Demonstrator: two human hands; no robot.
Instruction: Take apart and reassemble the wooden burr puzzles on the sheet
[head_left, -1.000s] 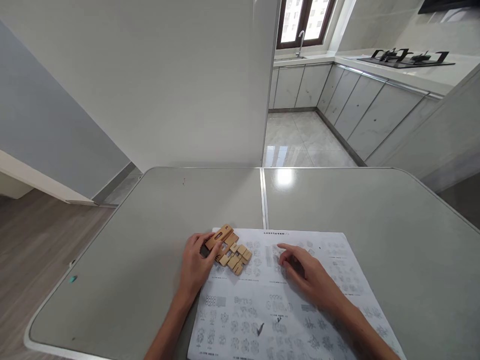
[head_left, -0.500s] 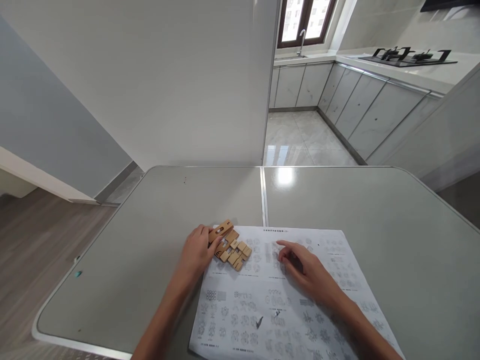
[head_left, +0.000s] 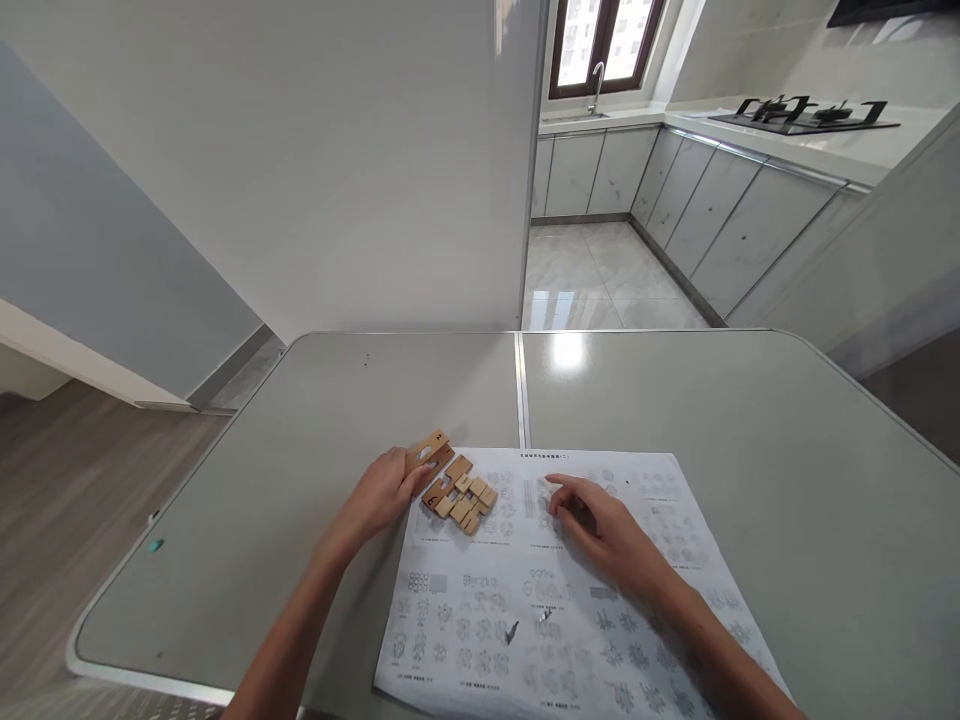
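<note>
My left hand (head_left: 381,492) is closed on a slotted wooden puzzle piece (head_left: 430,447) marked with a number, tilted up at the top left of the paper. Its thumb presses on the near side; whether a second piece sits in the grip I cannot tell. Just right of it, several notched wooden puzzle pieces (head_left: 460,497) lie interlocked on the printed instruction sheet (head_left: 517,560). My right hand (head_left: 600,520) rests over the sheet's upper middle, index finger stretched out toward the printed diagrams, other fingers curled, nothing in it.
The sheet lies on a grey table (head_left: 225,560) with a metal seam (head_left: 523,390) down its middle. Near the left edge is a small teal bit (head_left: 155,546). Beyond the table stand a white wall panel (head_left: 375,180) and kitchen cabinets (head_left: 720,210).
My left hand has drawn the numbered piece up and left, away from the interlocked pieces, opening a gap between them. My right hand stays pointing at the same area.
</note>
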